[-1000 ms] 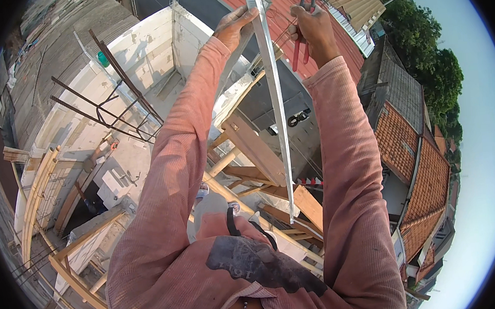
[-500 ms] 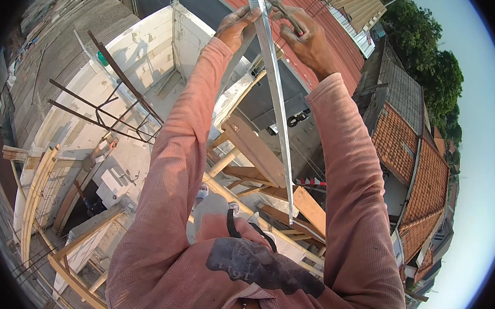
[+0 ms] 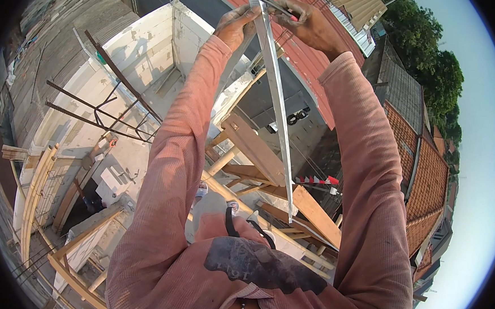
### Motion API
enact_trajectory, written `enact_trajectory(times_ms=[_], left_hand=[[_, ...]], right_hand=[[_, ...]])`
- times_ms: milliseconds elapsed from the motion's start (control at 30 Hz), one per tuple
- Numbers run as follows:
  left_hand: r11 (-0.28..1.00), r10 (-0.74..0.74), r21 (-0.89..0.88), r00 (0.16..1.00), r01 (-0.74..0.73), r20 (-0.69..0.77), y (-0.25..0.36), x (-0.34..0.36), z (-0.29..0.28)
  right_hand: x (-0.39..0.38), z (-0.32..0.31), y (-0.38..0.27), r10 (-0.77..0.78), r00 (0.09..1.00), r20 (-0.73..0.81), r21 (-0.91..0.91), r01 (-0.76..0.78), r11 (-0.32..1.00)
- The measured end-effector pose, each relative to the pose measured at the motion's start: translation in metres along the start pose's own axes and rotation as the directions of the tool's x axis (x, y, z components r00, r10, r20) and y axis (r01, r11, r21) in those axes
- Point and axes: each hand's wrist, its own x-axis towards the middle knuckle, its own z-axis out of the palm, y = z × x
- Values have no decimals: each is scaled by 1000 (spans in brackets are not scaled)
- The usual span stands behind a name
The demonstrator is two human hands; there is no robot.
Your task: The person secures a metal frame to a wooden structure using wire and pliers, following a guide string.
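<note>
A long silvery metal profile (image 3: pixel 278 113) hangs down from the upper edge, narrowing toward its lower end in front of the timber. My left hand (image 3: pixel 235 28) is closed on its left side near the top, fingers partly hidden behind the metal. A hammer (image 3: pixel 270 3) with a dark head and a red grip end is in my right hand (image 3: pixel 309 29), whose fingers wrap round the handle. Its head lies over the upper part of the profile, just above my left fingers; whether it touches the metal I cannot tell.
Below me are wooden beams (image 3: pixel 252 145) and a scaffold of light poles. Rusty rebar (image 3: pixel 121 77) sticks up on the left beside pale block walls (image 3: pixel 152 38). A red metal roof (image 3: pixel 304 66) lies ahead, tiled roofs (image 3: pixel 430 171) to the right. My feet show at a drop.
The hammer has swung left, its head now across the top of the profile. My right hand and forearm have shifted slightly up and right. My left hand stays on the metal.
</note>
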Motion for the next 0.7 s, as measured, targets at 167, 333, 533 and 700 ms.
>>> enact_trajectory(times_ms=[167,333,533,700], left_hand=[[1000,11,25,1000,-11,-1,2,1,4],[996,47,72,999,-47,1,0,1,3],[997,77,4,997,-77,-6,-2,6,0],[999,13,-46,998,-10,65,1,3,-4]], right_hand=[[2,-5,3,-128,990,-56,-69,124,990],[-1,-22,12,-198,979,40,-180,202,963],[-19,-13,13,-256,966,24,-354,248,902],[-24,6,13,-268,963,-24,-505,220,835]])
